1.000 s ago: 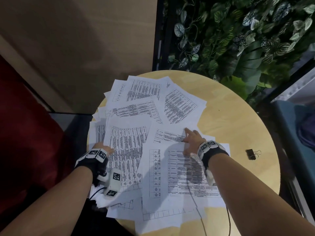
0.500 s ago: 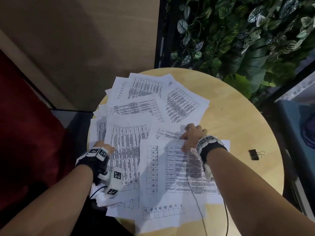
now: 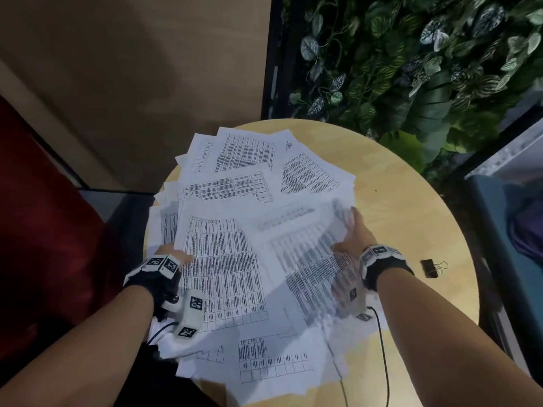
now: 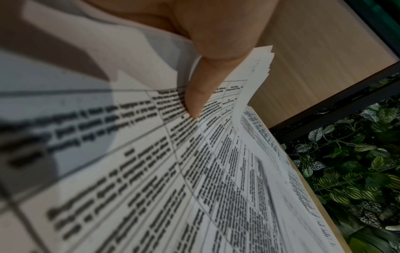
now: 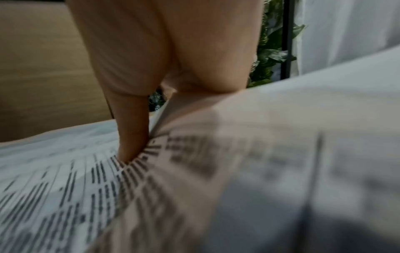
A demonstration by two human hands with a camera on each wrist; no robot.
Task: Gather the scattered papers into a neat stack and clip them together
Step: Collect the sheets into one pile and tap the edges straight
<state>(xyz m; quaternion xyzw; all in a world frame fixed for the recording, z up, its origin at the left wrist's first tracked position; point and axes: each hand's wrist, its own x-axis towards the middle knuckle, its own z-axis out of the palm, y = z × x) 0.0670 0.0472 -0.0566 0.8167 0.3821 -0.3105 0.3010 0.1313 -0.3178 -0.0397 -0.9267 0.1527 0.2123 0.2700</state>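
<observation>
Several printed papers (image 3: pixel 223 271) lie fanned over the left half of a round wooden table (image 3: pixel 411 207). My left hand (image 3: pixel 176 255) grips the left edge of a bundle; in the left wrist view its thumb (image 4: pixel 201 95) presses on the top sheet (image 4: pixel 151 171), with the sheet edges stacked under it. My right hand (image 3: pixel 351 230) pinches the right edge of blurred, lifted sheets (image 3: pixel 308 254). The right wrist view shows its thumb (image 5: pixel 132 137) on a curved sheet (image 5: pixel 259 154). A black binder clip (image 3: pixel 429 268) lies on the bare wood right of my right wrist.
A wall of green leaves (image 3: pixel 426 69) stands behind the table at the back right. A black cable (image 3: pixel 382 348) runs over the front edge. A red seat (image 3: pixel 44 230) is to the left, a grey-blue chair (image 3: pixel 505 245) to the right.
My right hand left the top of the sheets, slid to their right edge and took hold, and the sheets now lift and blur. The left hand has stayed at the left edge.
</observation>
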